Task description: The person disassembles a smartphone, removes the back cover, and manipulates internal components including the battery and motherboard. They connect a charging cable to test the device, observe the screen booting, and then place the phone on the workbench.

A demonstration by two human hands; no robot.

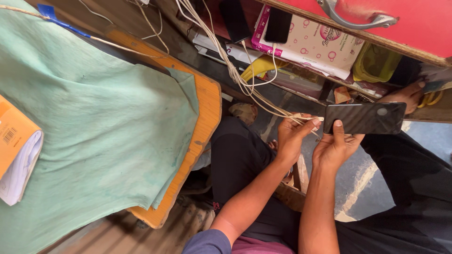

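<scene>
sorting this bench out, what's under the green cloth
The pale green cloth lies over an orange wooden board, whose curved edge shows along the cloth's right side. An orange-covered booklet rests on top. The board's covered middle cannot be seen.

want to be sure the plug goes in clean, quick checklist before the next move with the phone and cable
1. Right hand grips the black phone: ok.
2. Left hand pinches the cable plug: ok.
3. Plug tip at the phone's near end: ok.
4. Plug seated in the port: cannot tell, port hidden.
5. White cables free of tangles: not ok, bundled together.
6. Phone held level: ok.
</scene>
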